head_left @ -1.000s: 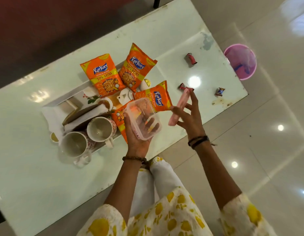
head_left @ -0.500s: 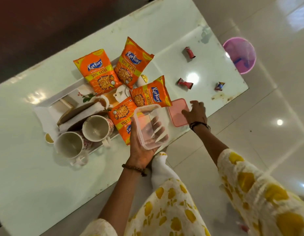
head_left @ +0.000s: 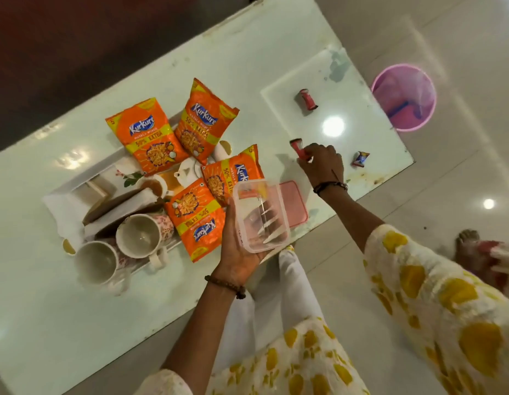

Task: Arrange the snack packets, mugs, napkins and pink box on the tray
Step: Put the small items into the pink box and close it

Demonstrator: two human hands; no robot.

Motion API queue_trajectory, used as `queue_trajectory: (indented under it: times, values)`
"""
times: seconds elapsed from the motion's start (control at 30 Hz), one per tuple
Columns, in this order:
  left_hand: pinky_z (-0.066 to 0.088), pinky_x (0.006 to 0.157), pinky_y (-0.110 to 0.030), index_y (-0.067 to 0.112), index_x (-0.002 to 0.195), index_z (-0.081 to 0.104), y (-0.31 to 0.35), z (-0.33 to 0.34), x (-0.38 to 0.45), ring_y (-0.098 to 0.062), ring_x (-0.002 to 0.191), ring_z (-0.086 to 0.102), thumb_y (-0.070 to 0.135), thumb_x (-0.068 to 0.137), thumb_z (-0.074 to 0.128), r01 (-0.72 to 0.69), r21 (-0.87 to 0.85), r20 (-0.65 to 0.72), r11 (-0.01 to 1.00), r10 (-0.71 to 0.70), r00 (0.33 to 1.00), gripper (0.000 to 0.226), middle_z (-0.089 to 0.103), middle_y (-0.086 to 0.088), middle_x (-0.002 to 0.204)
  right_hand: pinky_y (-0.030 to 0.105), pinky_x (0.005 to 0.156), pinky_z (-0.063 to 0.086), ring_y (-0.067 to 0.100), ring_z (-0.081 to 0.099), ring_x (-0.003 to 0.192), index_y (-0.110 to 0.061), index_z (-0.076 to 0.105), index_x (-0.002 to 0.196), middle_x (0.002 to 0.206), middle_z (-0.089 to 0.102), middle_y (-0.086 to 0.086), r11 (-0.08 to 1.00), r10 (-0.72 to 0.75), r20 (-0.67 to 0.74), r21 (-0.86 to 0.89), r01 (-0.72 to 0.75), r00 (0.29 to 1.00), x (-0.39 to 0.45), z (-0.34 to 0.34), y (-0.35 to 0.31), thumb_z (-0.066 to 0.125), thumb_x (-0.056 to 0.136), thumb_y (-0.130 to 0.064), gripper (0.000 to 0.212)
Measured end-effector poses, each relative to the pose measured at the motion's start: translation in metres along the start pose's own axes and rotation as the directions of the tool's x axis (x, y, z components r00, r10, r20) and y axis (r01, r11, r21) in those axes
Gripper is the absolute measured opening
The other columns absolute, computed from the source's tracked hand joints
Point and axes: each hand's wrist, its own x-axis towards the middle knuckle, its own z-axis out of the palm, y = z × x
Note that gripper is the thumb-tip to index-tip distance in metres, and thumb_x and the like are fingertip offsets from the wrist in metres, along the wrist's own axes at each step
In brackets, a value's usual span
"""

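Observation:
My left hand (head_left: 236,252) grips a clear plastic box (head_left: 262,215) from below, above the table's near edge. Its pink lid (head_left: 294,202) lies flat on the table just behind the box. My right hand (head_left: 321,162) pinches a small red candy (head_left: 297,146) on the table. The white tray (head_left: 76,181) holds several orange Kurkure packets (head_left: 150,135), two mugs (head_left: 139,235) on their sides, white napkins (head_left: 119,212) and a small teapot (head_left: 187,171).
Another red candy (head_left: 307,99) and a blue-wrapped candy (head_left: 360,158) lie on the white table (head_left: 48,309) to the right. A pink bin (head_left: 404,96) stands on the floor past the table's far right corner. Someone's foot (head_left: 467,238) shows at right.
My right hand laid the pink lid on the table, then reached further out and took hold of the red candy. The left hand kept the clear box, now a little lower.

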Motion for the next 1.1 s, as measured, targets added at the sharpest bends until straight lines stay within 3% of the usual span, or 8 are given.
queue_trajectory:
  times: [0.13,0.27,0.37,0.57,0.7,0.87,1.0,1.1]
  values:
    - [0.059,0.066,-0.043,0.009,0.106,0.061,-0.009,0.024,0.036,-0.026,0.081,0.070,0.052,0.062,0.070,-0.013,0.016,-0.095,1.000,0.014,0.995,0.062,0.071,-0.011,0.091,0.021,0.066,0.030,0.015,0.052,0.080,-0.015,0.066,0.092,0.088,0.070,0.002,0.898,-0.206,-0.182,0.354,0.260,0.961,-0.027,-0.069,-0.015,0.067,0.079,-0.022,0.015]
    - [0.058,0.063,-0.035,0.012,0.098,0.059,-0.021,0.050,0.082,-0.023,0.076,0.068,0.056,0.091,0.027,0.085,-0.005,-0.166,0.996,-0.084,0.982,0.055,0.069,-0.010,0.083,0.036,0.066,0.040,0.026,0.055,0.077,-0.011,0.068,0.094,0.087,0.069,0.009,0.849,-0.513,-0.001,0.146,0.508,0.858,-0.047,-0.115,-0.014,0.067,0.078,-0.021,0.019]
    - [0.056,0.077,-0.042,0.021,0.102,0.061,-0.023,0.064,0.108,-0.023,0.096,0.062,0.065,0.086,0.030,0.065,0.095,-0.173,0.993,-0.048,0.984,0.057,0.066,-0.007,0.097,0.030,0.074,0.030,0.029,0.053,0.090,-0.014,0.068,0.104,0.098,0.067,0.008,0.860,-0.508,0.171,0.050,0.508,0.844,-0.033,-0.124,-0.004,0.063,0.083,-0.025,0.025]
    - [0.059,0.072,-0.038,0.018,0.095,0.066,-0.001,0.085,0.148,-0.019,0.081,0.069,0.066,0.082,0.032,-0.037,0.132,-0.133,0.991,0.055,0.990,0.060,0.072,-0.003,0.088,0.029,0.075,0.030,0.026,0.050,0.095,-0.018,0.062,0.116,0.108,0.063,0.007,0.802,-0.586,0.176,-0.011,0.597,0.791,0.028,-0.139,0.008,0.062,0.082,-0.037,0.039]
    - [0.056,0.077,-0.033,0.016,0.103,0.063,0.012,0.095,0.153,-0.015,0.083,0.064,0.064,0.059,0.056,-0.064,0.170,-0.019,0.983,0.068,0.998,0.065,0.068,0.000,0.091,0.024,0.063,0.045,0.013,0.053,0.074,-0.013,0.068,0.091,0.087,0.066,0.007,0.888,-0.317,-0.068,0.329,0.321,0.946,0.049,-0.135,0.022,0.062,0.083,-0.025,0.016]
    - [0.056,0.076,-0.032,0.017,0.105,0.066,0.004,0.091,0.161,-0.013,0.080,0.067,0.060,0.037,0.082,0.033,0.172,0.041,0.984,-0.040,0.998,0.081,0.070,0.003,0.091,0.022,0.055,0.046,0.028,0.065,0.077,-0.007,0.063,0.086,0.089,0.071,0.015,0.860,0.329,0.264,0.313,-0.403,0.907,0.055,-0.094,0.080,0.062,0.082,-0.018,0.012]
    - [0.056,0.074,-0.031,0.021,0.112,0.062,-0.014,0.076,0.168,-0.013,0.084,0.064,0.064,0.040,0.079,0.097,0.133,-0.004,0.986,-0.098,0.995,0.086,0.064,0.005,0.097,0.032,0.063,0.035,0.039,0.059,0.090,-0.003,0.045,0.103,0.101,0.062,0.019,0.893,0.406,0.285,0.076,-0.443,0.868,0.039,-0.057,0.105,0.064,0.081,-0.028,0.038]
    - [0.056,0.077,-0.033,0.019,0.111,0.063,-0.027,0.060,0.168,-0.015,0.085,0.066,0.064,0.044,0.077,0.091,0.103,-0.029,0.991,-0.088,0.996,0.082,0.067,0.003,0.098,0.034,0.059,0.034,0.038,0.057,0.081,-0.001,0.044,0.101,0.099,0.058,0.020,0.922,0.353,0.274,0.063,-0.383,0.895,0.034,-0.044,0.105,0.050,0.085,-0.012,0.019]
